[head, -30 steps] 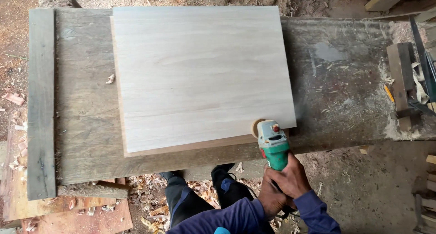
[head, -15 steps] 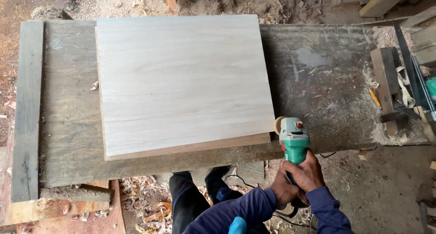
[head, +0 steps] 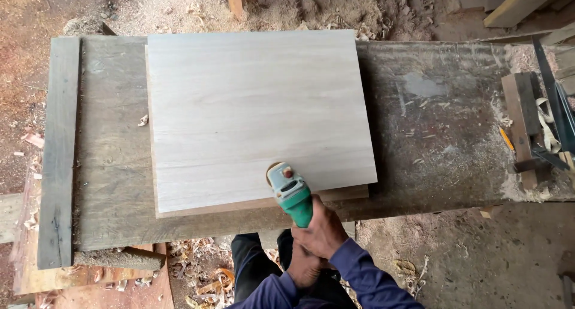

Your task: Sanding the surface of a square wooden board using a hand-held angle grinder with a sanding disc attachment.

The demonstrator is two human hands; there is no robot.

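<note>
Both hands grip a green sander [head: 290,192] by its handle: the right hand [head: 323,231] is wrapped tight around the green body just behind the head, and the left hand [head: 304,266] closes below it, nearer the person, partly hidden by the right. The sander's grey head rests on the near edge of a pale panel [head: 254,114], right of the edge's middle. The panel lies flat on a second board, of which only a thin strip shows along the near side, on a worn grey bench [head: 443,141]. A dark plank [head: 58,147] lies along the bench's left end. Wood offcuts and a yellow pencil [head: 507,139] sit at the right end, well apart from the hands. Sawdust [head: 335,9] covers the ground beyond.
</note>
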